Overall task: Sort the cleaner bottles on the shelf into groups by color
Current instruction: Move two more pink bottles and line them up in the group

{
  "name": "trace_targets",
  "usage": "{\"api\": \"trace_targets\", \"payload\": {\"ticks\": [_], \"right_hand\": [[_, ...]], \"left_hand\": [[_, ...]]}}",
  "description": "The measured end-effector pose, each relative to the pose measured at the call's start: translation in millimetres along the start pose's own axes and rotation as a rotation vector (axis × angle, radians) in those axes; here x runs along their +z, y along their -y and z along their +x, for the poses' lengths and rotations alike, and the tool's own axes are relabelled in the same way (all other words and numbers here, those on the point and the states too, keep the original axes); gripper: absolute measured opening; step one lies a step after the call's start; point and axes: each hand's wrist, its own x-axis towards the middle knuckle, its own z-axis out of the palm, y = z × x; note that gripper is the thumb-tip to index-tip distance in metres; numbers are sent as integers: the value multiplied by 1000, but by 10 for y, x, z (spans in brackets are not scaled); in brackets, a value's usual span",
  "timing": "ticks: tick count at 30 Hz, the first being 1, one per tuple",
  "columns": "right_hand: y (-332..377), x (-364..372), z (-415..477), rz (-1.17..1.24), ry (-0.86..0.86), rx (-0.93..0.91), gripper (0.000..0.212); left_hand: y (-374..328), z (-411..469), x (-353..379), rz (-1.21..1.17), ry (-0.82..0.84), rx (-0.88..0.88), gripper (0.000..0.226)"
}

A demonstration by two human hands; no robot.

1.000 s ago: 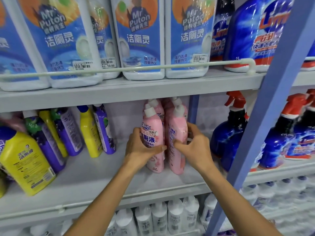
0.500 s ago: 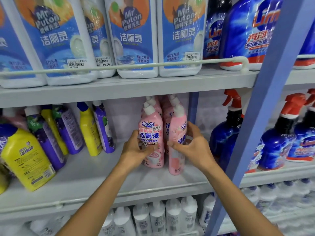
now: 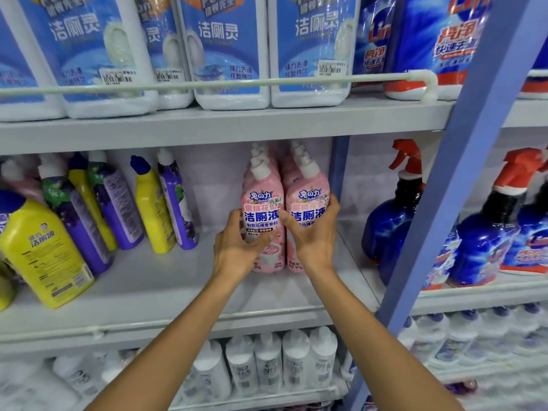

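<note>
**Pink pair squared up at the shelf's right end**

Head view: the left hand (image 3: 237, 247) curls round the left pink bottle (image 3: 262, 200), and the right hand (image 3: 314, 235) grasps the right pink bottle (image 3: 308, 197), thumb in front and fingers round its far side. Both bottles stand on the middle shelf (image 3: 178, 289), touching each other and fronting a pink row beside the blue upright (image 3: 339, 173). Each stands upright, long axis vertical, white cap up, label facing the camera. The step looks like aligning the pink group. Next, I judge, both hands must let go and tackle the yellow bottles (image 3: 152, 212) and purple bottles (image 3: 178, 203), which lean intermixed well to the left.
</note>
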Motion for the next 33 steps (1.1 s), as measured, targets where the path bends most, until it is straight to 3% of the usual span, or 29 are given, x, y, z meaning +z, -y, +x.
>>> {"api": "trace_targets", "payload": {"ticks": [2,5,7,13,17,21,26,30,33], "right_hand": [[-18,-89,-5,40,77,-39,106],[-103,-229,-6,120,224,-70,72],[-140,-233,-13,145,242,-75,63],[-137,-199,-41,156,226,-54,71],[24,-250,298,160,204,129,90],[154,-176,801,399,333,276,79],[-33,-89,1055,347,496,365,97],[-10,-93,1033,378,487,364,98],[93,-134,843,433,408,297,84]], "left_hand": [[59,19,-19,-47,26,-10,64],[125,44,-35,-169,116,-49,88],[141,36,20,-242,145,-84,93],[77,-51,89,-335,128,-91,83],[-163,124,-18,-477,109,-152,36],[-426,394,-27,-710,118,-277,59],[-364,595,41,-793,271,-318,78],[-314,629,50,-773,244,-357,78],[-368,538,37,-753,179,-307,66]]}}
